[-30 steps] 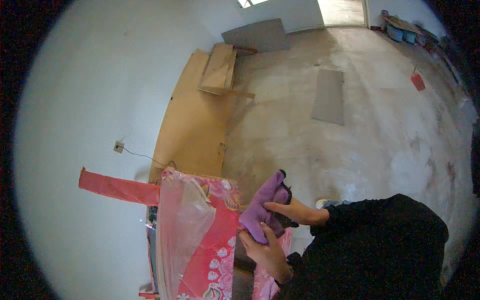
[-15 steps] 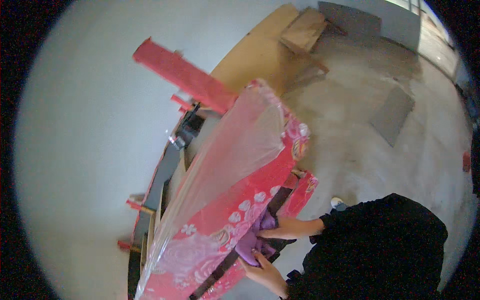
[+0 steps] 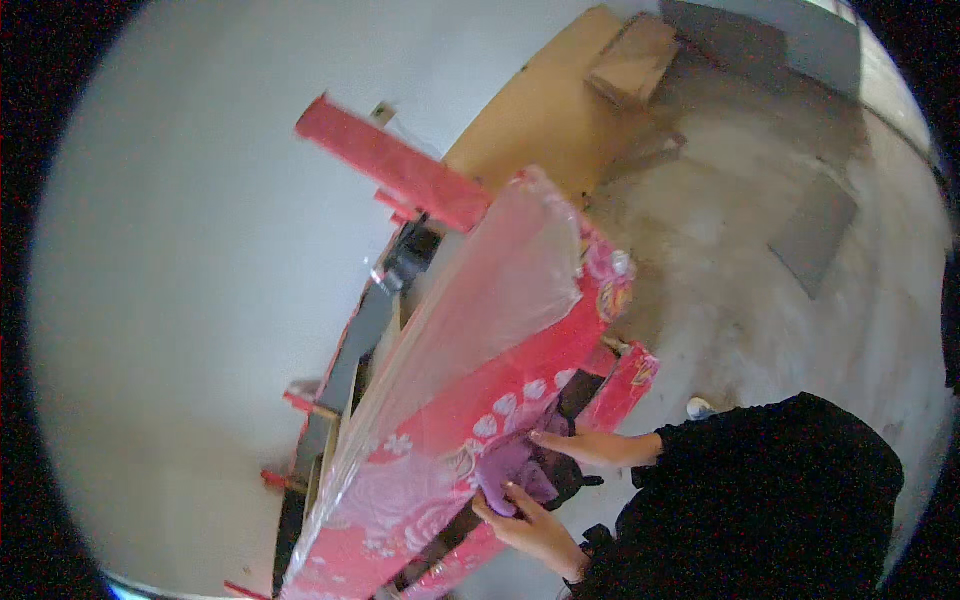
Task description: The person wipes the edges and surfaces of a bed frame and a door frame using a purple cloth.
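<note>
A piece of purple cloth lies bunched at the front of a table covered with pink flowered cloth and clear plastic sheet. My left hand, the lower one in the picture, pinches the near lower edge of the purple cloth between thumb and fingers. Above it, my right hand has its fingertips on the upper part of the same cloth; some of its fingers are hidden. Dark fabric hangs beside the purple cloth, between my hands.
A red-covered board sticks out from the table's far end, near a black device. Tan panels lean at the back wall. A flat grey sheet lies on the floor at right.
The whole view has shifted slightly, moving the table right and down in it. Both hands stay on the purple cloth, which now looks more spread out between them.
</note>
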The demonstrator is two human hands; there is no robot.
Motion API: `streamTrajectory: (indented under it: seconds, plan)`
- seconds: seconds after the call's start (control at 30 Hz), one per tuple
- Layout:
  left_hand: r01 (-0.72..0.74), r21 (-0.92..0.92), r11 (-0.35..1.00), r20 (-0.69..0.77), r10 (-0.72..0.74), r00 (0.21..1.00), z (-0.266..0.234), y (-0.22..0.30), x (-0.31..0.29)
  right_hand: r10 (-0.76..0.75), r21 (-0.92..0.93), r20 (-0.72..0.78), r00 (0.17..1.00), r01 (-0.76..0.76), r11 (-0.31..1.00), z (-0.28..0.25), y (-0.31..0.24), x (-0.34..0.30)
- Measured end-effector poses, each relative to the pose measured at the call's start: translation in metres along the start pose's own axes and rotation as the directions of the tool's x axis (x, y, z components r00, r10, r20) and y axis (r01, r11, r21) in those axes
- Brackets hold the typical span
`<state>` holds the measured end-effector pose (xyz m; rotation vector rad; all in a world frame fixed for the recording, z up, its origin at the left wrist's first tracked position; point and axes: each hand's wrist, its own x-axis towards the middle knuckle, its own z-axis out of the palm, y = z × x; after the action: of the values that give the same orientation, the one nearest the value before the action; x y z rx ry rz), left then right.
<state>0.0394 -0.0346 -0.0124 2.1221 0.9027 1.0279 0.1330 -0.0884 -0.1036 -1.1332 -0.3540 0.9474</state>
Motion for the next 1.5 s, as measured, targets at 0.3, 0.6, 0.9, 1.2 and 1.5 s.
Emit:
streamTrajectory:
  seconds: [0.3,0.6,0.9,1.2,1.5]
  plan:
    - [-0.135,-0.224,0.965,0.502,0.233,0.833,0.063,0.048,-0.022,-0.136,0.040,-0.591,0.795,0.198,0.979,-0.085,-0.043,-0.076]
    - [-0.203,-0.484,0.852,0.523,0.467,0.713,0.071,0.053,-0.029,-0.292,0.040,-0.754,0.588,0.485,0.873,-0.112,-0.027,-0.093]
    - [-0.106,-0.255,0.961,0.228,0.167,0.959,0.051,-0.002,-0.004,-0.360,-0.176,-0.470,0.806,0.314,0.933,-0.060,-0.062,-0.044]
    - [0.066,0.020,0.998,-0.234,-0.059,0.970,-0.024,-0.051,-0.001,-0.155,-0.328,0.119,0.981,0.186,0.926,0.012,0.004,0.016]
    - [0.019,-0.014,1.000,-0.209,-0.022,0.978,-0.019,-0.041,0.003,-0.251,-0.218,0.033,0.967,0.252,0.943,0.013,0.033,0.024]
